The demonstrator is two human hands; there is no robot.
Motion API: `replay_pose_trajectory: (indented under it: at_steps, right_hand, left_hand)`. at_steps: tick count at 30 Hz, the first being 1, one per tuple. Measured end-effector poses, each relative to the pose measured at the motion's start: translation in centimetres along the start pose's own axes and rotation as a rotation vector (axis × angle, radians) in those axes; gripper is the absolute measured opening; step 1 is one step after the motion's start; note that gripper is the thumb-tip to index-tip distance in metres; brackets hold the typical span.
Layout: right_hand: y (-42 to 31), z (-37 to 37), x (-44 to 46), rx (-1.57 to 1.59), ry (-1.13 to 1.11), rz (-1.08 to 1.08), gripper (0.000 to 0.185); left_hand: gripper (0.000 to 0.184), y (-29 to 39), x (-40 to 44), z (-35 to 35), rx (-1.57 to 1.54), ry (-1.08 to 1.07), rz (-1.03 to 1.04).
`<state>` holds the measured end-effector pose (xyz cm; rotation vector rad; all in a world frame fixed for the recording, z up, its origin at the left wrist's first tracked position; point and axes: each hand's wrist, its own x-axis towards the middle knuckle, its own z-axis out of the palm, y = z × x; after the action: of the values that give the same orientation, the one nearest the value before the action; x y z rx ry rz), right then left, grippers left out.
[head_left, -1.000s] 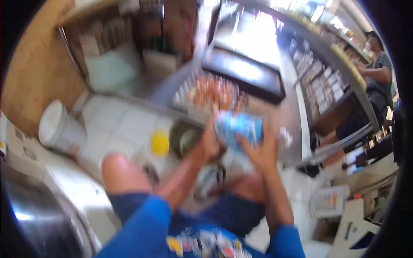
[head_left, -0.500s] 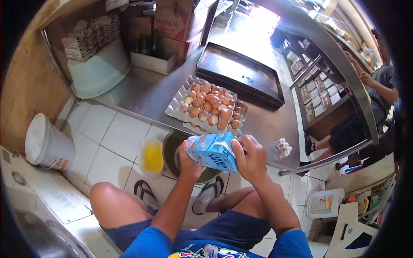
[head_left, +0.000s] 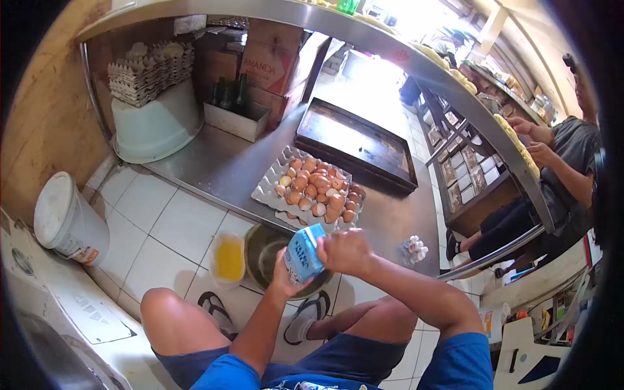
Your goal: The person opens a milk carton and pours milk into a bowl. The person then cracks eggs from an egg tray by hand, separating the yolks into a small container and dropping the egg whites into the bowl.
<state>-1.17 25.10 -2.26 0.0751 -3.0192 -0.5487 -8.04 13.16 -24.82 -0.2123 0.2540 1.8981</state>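
Observation:
A blue milk carton (head_left: 303, 255) is tilted above a wide metal bowl (head_left: 261, 255) on the floor. My left hand (head_left: 283, 275) is wrapped round the carton's lower left side. At its upper right edge, my right hand (head_left: 346, 251) is closed, fingers curled against the carton's top; what they pinch is hidden. A clear container of yellow liquid (head_left: 229, 257) stands left of the bowl. Beyond the hands, a grey egg tray (head_left: 265, 186) on the metal table holds brown eggs and shells (head_left: 315, 184).
A black baking tray (head_left: 357, 144) lies on the metal table (head_left: 214, 170). A pale green tub (head_left: 156, 127) bears stacked egg trays. White bucket at left (head_left: 70, 220); small bundle (head_left: 413, 249) on the table's right. A co-worker (head_left: 559, 162) stands beyond the shelf rail.
The carton has turned from lying sideways to more upright, its top towards the table. My right hand has shifted to its upper edge, with the elbow swung outward. The co-worker's hands have moved.

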Motion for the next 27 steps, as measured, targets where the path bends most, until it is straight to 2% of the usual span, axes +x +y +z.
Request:
replay_pose_trajectory:
  at_steps: [2, 3, 4, 5, 7, 9, 10, 11, 12, 13, 15, 16, 17, 18, 19, 20, 21, 22, 23, 24, 25, 27]
  right_hand:
    - [-0.2, 0.9, 0.0, 0.043, -0.039, -0.092, 0.043]
    - [-0.2, 1.0, 0.1, 0.087, 0.095, -0.318, 0.044]
    - [-0.2, 1.0, 0.1, 0.118, 0.196, -0.398, 0.045]
    - [-0.2, 0.9, 0.1, 0.141, 0.298, -0.478, 0.047]
    - [-0.5, 1.1, 0.2, 0.141, 0.364, -0.400, 0.049]
    - [-0.3, 2.5, 0.7, -0.102, 0.429, -0.013, 0.049]
    - [-0.6, 1.4, 1.0, 0.048, 0.202, 0.257, 0.050]
    - [-0.5, 2.0, 1.4, 0.144, 0.060, 0.328, 0.050]
    - [-0.9, 4.9, 1.5, -0.103, 0.414, 0.270, 0.049]
    - [-1.2, 7.3, 2.5, 0.179, 0.063, 0.521, 0.044]
    - [-1.7, 9.7, 3.6, -0.651, 0.455, 0.320, 0.044]
    - [-1.9, 6.3, 3.6, -0.057, 0.251, 0.316, 0.048]
    - [-1.5, 5.7, 3.5, 0.303, 0.147, 0.248, 0.049]
    - [-1.7, 7.1, 3.7, 0.256, 0.193, -0.014, 0.050]
    - [-2.3, 5.2, 3.2, 0.343, 0.085, -0.024, 0.047]
    - [-2.3, 5.0, 2.5, 0.329, 0.101, -0.215, 0.047]
    - [-2.4, 5.0, 2.0, 0.313, 0.117, -0.408, 0.047]
    - [-2.4, 4.7, 1.8, 0.316, 0.121, -0.399, 0.047]
    - [-2.2, 4.2, 1.5, 0.292, 0.020, -0.574, 0.044]
    - [-2.0, 3.8, 1.3, 0.266, -0.082, -0.746, 0.041]
    - [-1.9, 3.7, 0.9, 0.262, -0.074, -0.740, 0.041]
    - [-1.8, 4.1, -0.3, 0.289, -0.015, -0.491, 0.034]
  left_hand:
    - [0.049, -0.9, -1.1, 1.4, 0.054, 0.140, -0.048]
    - [0.050, -1.3, -1.4, 2.1, 0.087, 0.209, -0.075]
    - [0.052, -1.5, -1.6, 2.4, 0.118, 0.280, -0.105]
    - [0.050, -1.6, -1.0, 1.5, 0.065, 0.235, -0.062]
    - [0.048, -1.1, -0.8, 1.6, 0.016, 0.182, -0.036]
    - [0.044, 0.3, -0.6, 2.3, -0.108, -0.008, 0.276]
    - [0.036, 1.0, 0.0, 3.1, -0.186, -0.043, 0.361]
    - [0.025, 2.0, 1.8, -0.5, -0.080, -0.138, 0.530]
    - [0.025, 2.7, 2.0, -1.7, -0.024, -0.118, 0.616]
    - [0.027, 3.2, 1.9, -2.3, 0.102, -0.074, 0.693]
    - [0.037, 3.8, 2.2, -3.9, 0.526, 0.027, 0.846]
    - [0.043, 3.6, 2.0, -4.9, 0.794, 0.064, 0.943]
    - [0.050, 2.9, 1.8, -5.7, 1.013, 0.077, 1.022]
    - [0.057, 1.7, 1.6, -6.5, 1.148, 0.065, 1.054]
    - [0.046, 0.8, 1.6, -6.6, 1.192, 0.104, 1.137]
    - [0.042, -0.3, 1.5, -6.4, 1.234, 0.151, 1.219]
    - [0.040, -0.2, 1.9, -8.3, 1.009, 0.070, 0.848]
    - [0.039, 0.2, 2.2, -10.8, 0.777, 0.002, 0.481]
    - [0.040, 0.7, 2.6, -12.2, 0.518, -0.107, 0.127]
    - [0.042, 0.9, 2.4, -12.1, 0.286, -0.116, -0.230]
    - [0.042, 0.8, 1.9, -12.2, 0.197, -0.050, -0.360]
    - [0.043, -0.1, 1.9, -10.8, 0.171, 0.088, -0.241]
